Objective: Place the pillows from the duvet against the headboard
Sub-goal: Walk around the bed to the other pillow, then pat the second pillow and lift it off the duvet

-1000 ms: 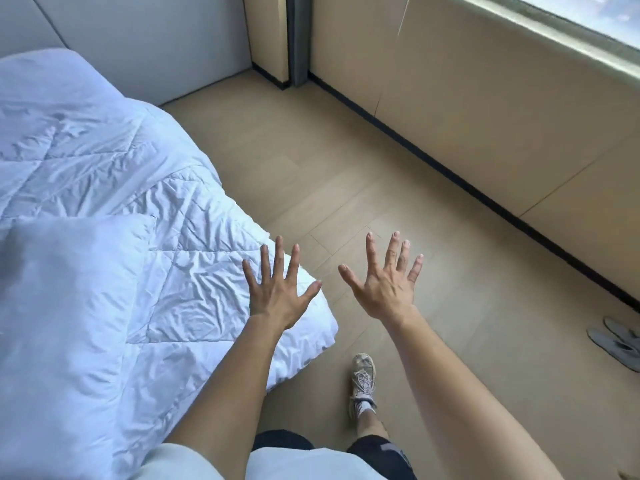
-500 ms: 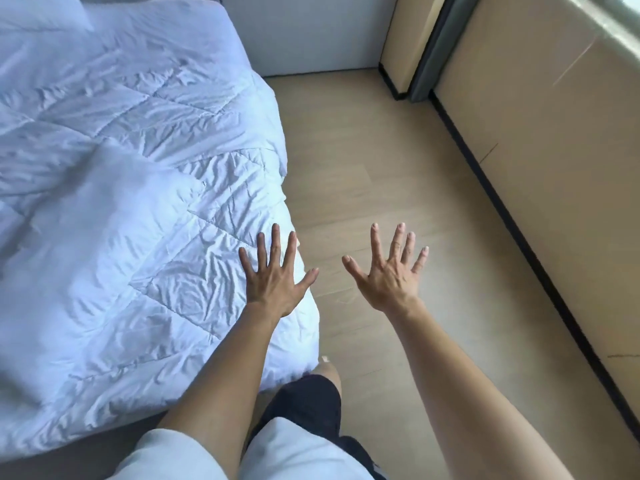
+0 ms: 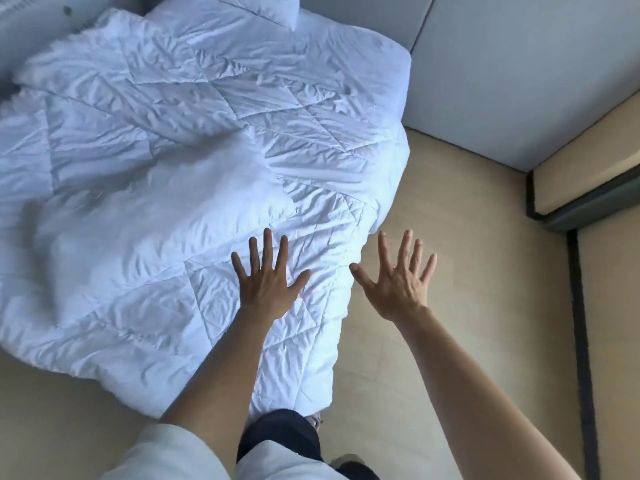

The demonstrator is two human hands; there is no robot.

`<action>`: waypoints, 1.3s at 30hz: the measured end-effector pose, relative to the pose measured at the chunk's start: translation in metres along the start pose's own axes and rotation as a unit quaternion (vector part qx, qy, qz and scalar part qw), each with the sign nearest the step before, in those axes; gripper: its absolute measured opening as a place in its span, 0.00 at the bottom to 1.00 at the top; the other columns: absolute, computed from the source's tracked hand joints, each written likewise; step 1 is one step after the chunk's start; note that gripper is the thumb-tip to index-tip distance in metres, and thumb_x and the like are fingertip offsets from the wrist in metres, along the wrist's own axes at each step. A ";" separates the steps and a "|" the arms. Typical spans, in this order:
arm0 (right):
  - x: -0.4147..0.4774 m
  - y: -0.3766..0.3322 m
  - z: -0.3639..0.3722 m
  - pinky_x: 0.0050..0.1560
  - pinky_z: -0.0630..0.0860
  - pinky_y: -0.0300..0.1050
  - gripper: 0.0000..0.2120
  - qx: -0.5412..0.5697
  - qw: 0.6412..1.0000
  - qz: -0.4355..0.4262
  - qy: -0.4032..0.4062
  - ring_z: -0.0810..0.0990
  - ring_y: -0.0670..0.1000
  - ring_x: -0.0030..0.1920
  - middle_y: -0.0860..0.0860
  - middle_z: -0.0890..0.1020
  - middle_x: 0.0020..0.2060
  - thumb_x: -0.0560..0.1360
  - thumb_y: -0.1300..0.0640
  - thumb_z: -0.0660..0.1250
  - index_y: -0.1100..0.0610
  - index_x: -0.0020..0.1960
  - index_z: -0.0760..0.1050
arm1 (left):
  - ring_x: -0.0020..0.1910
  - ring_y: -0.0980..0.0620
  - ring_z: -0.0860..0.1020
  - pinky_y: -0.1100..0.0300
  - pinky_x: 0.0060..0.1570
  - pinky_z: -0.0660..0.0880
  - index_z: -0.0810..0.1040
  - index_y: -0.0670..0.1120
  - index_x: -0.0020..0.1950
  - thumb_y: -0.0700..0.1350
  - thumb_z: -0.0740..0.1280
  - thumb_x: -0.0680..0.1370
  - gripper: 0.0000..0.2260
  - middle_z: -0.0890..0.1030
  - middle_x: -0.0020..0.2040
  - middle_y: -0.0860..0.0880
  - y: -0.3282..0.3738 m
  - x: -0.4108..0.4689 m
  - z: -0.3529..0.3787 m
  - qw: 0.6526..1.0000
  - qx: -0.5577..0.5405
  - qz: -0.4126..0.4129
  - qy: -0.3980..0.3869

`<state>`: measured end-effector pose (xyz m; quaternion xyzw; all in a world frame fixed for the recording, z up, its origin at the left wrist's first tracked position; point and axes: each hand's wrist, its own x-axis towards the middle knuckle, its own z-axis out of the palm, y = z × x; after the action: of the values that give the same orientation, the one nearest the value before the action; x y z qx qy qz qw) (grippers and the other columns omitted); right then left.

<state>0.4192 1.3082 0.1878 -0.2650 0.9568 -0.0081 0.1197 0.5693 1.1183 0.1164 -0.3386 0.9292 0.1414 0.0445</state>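
At the top edge of the view, a white pillow [image 3: 258, 8] lies at the far end of the bed, on the duvet [image 3: 242, 98] and close to the grey panelled wall [image 3: 519, 81]. Only one corner shows, pointing down and right; the frame cuts off the rest, so its long axis cannot be read. Cloth is smooth and plain, the edge crisp. Nearer, left of centre, a smooth mound [image 3: 145, 216] sits on the duvet, white and softly rounded, and seems to run from lower left to upper right. It is too blurred to say for sure that it is a second pillow. The duvet is white, quilted in large diamond stitching, heavily creased, and hangs over the near corner of the bed. The left hand [image 3: 268, 282] is palm down over the duvet near that edge, fingers straight and fanned wide, holding nothing; whether it touches the cloth cannot be told. The right hand [image 3: 398, 282], also spread flat and holding nothing, is just beside the bed, over the pale wood-look floor [image 3: 450, 220]. A pale sleeve [image 3: 166, 455] shows at the bottom. A dark skirting strip [image 3: 581, 341] runs along the beige wall on the right.
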 end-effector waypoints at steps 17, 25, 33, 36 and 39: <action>0.194 -0.279 0.053 0.75 0.32 0.67 0.43 -0.070 0.944 -0.311 -0.078 0.35 0.62 0.80 0.59 0.34 0.80 0.73 0.22 0.38 0.42 0.80 0.31 | 0.82 0.39 0.48 0.30 0.75 0.46 0.49 0.52 0.83 0.73 0.43 0.78 0.39 0.43 0.84 0.46 -0.234 0.073 -0.028 0.953 -0.001 -0.289 0.087; 0.282 -0.472 0.179 0.76 0.33 0.67 0.35 -0.015 0.914 -0.400 -0.071 0.36 0.59 0.81 0.57 0.36 0.81 0.80 0.30 0.39 0.44 0.81 0.35 | 0.80 0.37 0.57 0.27 0.72 0.55 0.57 0.56 0.82 0.69 0.39 0.81 0.34 0.54 0.83 0.45 -0.360 0.212 0.029 0.957 0.034 -0.273 0.096; 0.377 -0.447 0.269 0.78 0.35 0.62 0.36 -0.080 0.923 -0.375 -0.004 0.38 0.56 0.81 0.54 0.39 0.82 0.75 0.24 0.38 0.35 0.79 0.36 | 0.82 0.42 0.53 0.38 0.77 0.54 0.59 0.57 0.81 0.65 0.51 0.81 0.29 0.54 0.83 0.44 -0.462 0.201 0.131 0.936 0.100 -0.310 0.136; 0.398 -0.430 0.264 0.78 0.38 0.64 0.38 -0.099 0.942 -0.322 -0.005 0.37 0.56 0.81 0.54 0.39 0.82 0.73 0.23 0.35 0.37 0.80 0.36 | 0.82 0.42 0.54 0.35 0.76 0.53 0.59 0.56 0.81 0.66 0.48 0.81 0.31 0.54 0.83 0.45 -0.488 0.172 0.141 0.921 0.095 -0.365 0.095; 0.399 -0.432 0.259 0.76 0.38 0.69 0.40 -0.063 0.951 -0.301 -0.015 0.40 0.59 0.81 0.57 0.42 0.82 0.73 0.22 0.38 0.39 0.81 0.40 | 0.81 0.39 0.54 0.29 0.73 0.51 0.61 0.55 0.81 0.68 0.46 0.80 0.32 0.55 0.83 0.45 -0.491 0.174 0.130 0.914 0.080 -0.391 0.072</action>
<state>0.3662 0.7456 -0.1190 -0.5477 0.8293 0.0209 0.1090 0.7489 0.6905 -0.1530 -0.6794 0.7315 0.0132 0.0560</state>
